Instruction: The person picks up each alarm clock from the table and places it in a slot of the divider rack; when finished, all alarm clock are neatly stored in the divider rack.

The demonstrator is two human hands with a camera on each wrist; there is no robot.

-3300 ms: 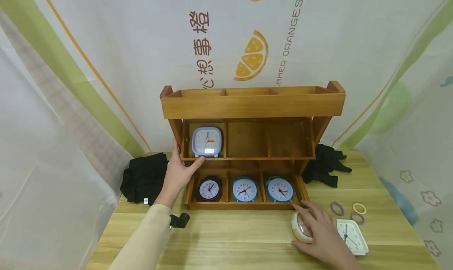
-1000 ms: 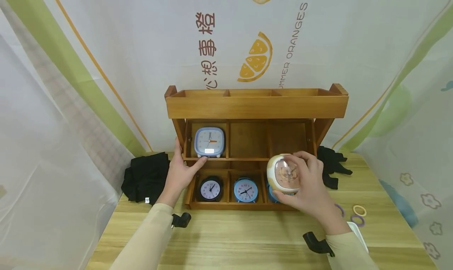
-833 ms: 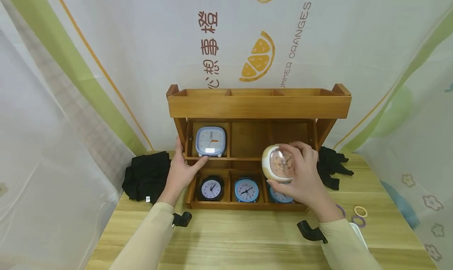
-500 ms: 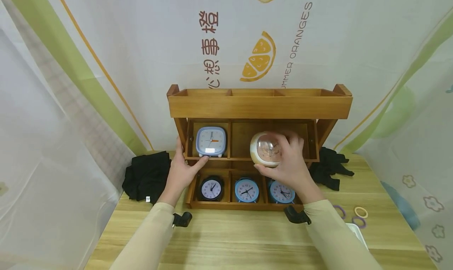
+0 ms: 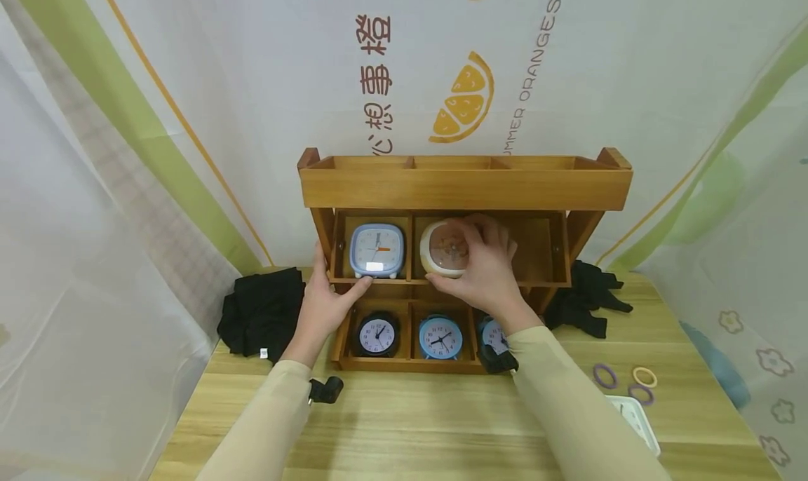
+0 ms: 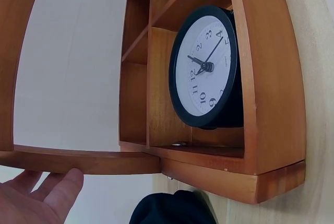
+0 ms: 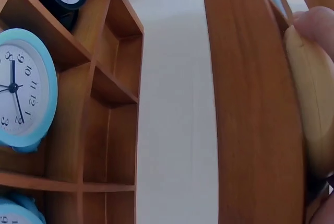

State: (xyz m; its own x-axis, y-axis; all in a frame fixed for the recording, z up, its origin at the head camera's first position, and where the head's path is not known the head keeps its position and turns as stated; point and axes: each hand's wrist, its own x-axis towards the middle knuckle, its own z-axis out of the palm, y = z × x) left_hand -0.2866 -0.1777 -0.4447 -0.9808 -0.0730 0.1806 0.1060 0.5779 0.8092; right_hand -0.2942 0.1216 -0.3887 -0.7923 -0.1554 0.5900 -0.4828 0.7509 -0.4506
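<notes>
The right hand (image 5: 482, 267) curls its fingers and thumb round a rounded cream alarm clock with a pink dial (image 5: 443, 248), which sits at the mouth of the middle compartment of the middle tier of the three-tier brown wooden shelf unit (image 5: 463, 186); whether its base rests on the board cannot be told. At nine o'clock from it, in the left compartment of that tier, stands a square pale-blue alarm clock (image 5: 376, 249). The left hand (image 5: 323, 306) lies spread against the unit's left upright, thumb tip touching the ledge under that clock.

The bottom tier holds a round black alarm clock (image 5: 376, 335) on the left, a round light-blue alarm clock (image 5: 440, 338) in the middle, and another blue one (mostly hidden by the right sleeve) on the right. The top tray's three compartments show nothing inside.

On the light wooden table (image 5: 404, 425), at four o'clock from the unit, lie purple and yellow rings (image 5: 644, 377).
</notes>
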